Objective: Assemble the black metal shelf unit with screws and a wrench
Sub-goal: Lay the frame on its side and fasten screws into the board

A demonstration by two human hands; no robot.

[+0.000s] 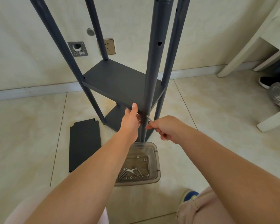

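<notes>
Gripping the near edge of the middle shelf (120,81) of the black shelf unit (158,62) with the left hand (132,118), thumb on top. Pinching a silver screw (148,118) in the right hand (164,126), tip against the near post (149,88) just below that shelf. Loose shelf panel (84,144) flat on the floor, left. Clear tray (155,159) near, holding wrench (130,170), screws, washers.

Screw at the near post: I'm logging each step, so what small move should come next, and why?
Probably push the screw on through the near post. The right hand pinches it angled at the post, while the left hand holds the shelf corner there.
</notes>
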